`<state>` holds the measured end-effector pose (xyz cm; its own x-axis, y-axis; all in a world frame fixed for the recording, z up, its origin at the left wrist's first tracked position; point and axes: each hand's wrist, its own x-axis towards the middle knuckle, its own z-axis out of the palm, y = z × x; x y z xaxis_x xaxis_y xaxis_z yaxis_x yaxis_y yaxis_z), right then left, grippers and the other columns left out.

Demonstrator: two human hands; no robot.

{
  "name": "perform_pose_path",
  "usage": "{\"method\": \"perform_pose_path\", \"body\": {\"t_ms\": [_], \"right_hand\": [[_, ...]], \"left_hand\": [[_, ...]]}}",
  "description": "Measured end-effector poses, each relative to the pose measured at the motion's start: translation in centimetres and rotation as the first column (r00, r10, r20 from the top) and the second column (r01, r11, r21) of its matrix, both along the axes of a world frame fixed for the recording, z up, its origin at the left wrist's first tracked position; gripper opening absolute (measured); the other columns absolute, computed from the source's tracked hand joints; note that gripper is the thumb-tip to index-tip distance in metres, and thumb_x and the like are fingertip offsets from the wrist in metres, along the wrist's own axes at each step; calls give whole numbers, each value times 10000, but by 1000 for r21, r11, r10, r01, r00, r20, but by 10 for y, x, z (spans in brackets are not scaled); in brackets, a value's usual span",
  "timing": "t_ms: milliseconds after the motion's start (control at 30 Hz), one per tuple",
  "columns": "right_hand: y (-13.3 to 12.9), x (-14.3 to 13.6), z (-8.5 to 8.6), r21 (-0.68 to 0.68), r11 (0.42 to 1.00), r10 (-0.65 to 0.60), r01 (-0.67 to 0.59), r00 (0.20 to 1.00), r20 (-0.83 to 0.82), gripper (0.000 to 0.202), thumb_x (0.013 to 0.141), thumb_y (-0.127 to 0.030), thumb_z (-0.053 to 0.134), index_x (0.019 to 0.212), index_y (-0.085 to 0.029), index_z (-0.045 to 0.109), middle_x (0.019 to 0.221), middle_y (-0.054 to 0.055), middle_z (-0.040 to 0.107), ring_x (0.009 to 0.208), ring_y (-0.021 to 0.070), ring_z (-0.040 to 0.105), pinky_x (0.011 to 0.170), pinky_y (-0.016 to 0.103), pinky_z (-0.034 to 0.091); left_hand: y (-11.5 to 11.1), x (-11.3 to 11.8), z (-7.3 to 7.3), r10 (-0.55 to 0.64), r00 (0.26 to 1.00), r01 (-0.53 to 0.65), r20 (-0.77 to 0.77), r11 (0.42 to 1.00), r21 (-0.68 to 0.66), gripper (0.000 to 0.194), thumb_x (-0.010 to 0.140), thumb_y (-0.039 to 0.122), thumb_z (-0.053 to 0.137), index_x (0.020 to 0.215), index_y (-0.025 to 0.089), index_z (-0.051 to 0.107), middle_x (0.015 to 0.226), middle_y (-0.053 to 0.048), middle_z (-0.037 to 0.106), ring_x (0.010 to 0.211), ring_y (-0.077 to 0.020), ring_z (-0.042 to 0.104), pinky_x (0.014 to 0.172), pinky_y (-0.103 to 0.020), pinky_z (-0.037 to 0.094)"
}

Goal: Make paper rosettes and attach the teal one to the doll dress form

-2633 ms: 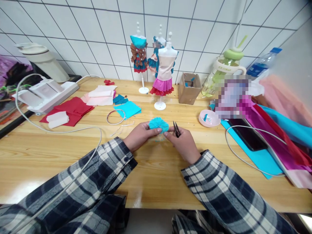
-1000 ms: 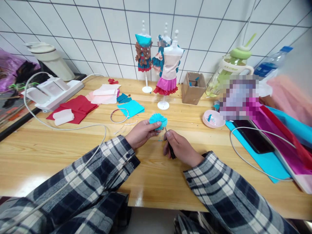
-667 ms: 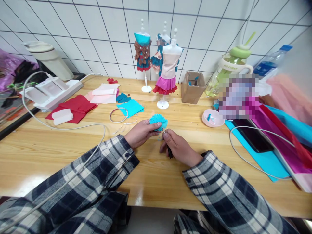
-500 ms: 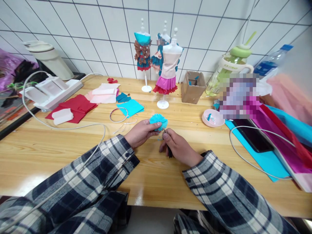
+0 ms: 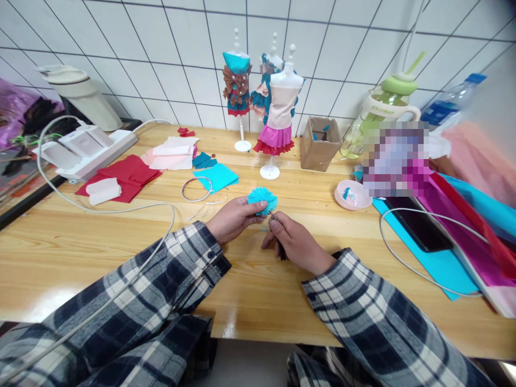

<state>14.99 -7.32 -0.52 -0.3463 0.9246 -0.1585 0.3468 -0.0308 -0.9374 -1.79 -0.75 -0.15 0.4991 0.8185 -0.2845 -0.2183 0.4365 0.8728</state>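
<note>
Between thumb and fingers, my left hand (image 5: pixel 236 216) pinches a round, pleated piece of turquoise crepe paper (image 5: pixel 264 198) with a fringed edge. My right hand (image 5: pixel 296 240) is closed around small black-handled scissors (image 5: pixel 281 251), mostly hidden in the palm. Their metal tip touches or nearly touches the lower right edge of the turquoise piece. Tiny turquoise snips lie on the wooden table (image 5: pixel 258 290) beneath. Behind stand small white mannequins; the nearest mannequin (image 5: pixel 285 97) wears a cream top and a pink and red ruffled skirt.
On the left are a power strip (image 5: pixel 97 156), red paper (image 5: pixel 131 174) and a folded turquoise sheet (image 5: pixel 220 177). A cardboard box (image 5: pixel 320 145), a pink dish (image 5: pixel 353 196), a phone (image 5: pixel 423 228) and a green-lidded bottle (image 5: pixel 397 88) stand or lie right. A white cable crosses my left sleeve.
Both hands stay almost in place. The scissors have shifted very slightly at the edge of the turquoise piece, and the view has moved a little.
</note>
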Motion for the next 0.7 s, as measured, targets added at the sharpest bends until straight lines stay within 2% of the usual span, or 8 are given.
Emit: {"method": "perform_pose_path", "body": {"t_ms": [100, 200, 300, 700], "right_hand": [[0, 3, 0, 28, 1000, -9, 8, 999, 31, 313, 998, -467, 279, 841, -235, 419, 618, -44, 601, 476, 110, 518, 482, 228, 406], [2, 9, 0, 98, 986, -140, 131, 986, 89, 381, 995, -479, 258, 814, -225, 476, 587, -50, 489, 509, 116, 473, 516, 237, 384], [5, 15, 1, 157, 967, -226, 201, 961, 159, 424, 990, -499, 247, 836, -222, 528, 634, -38, 484, 539, 123, 459, 546, 250, 374], [10, 16, 5, 210, 970, -177, 123, 949, 262, 478, 986, -508, 242, 705, -215, 494, 668, -5, 536, 660, 156, 492, 620, 275, 330]], "left_hand": [[0, 0, 1, 61, 998, -60, 7, 998, -27, 241, 714, 303, 790, 861, 130, 709, 863, -38, 691, 788, -114, 611, 751, -248, 468], [0, 1, 1, 112, 994, -111, 17, 992, -52, 227, 710, 290, 795, 839, 127, 702, 834, -30, 682, 751, -97, 608, 695, -213, 466], [0, 1, 1, 115, 993, -113, 20, 992, -59, 231, 697, 281, 804, 826, 121, 697, 811, -27, 674, 716, -87, 596, 668, -199, 466], [1, -1, 3, -31, 999, 32, 26, 999, -34, 214, 684, 277, 796, 790, 115, 705, 793, -39, 681, 721, -115, 588, 677, -247, 431]]}}
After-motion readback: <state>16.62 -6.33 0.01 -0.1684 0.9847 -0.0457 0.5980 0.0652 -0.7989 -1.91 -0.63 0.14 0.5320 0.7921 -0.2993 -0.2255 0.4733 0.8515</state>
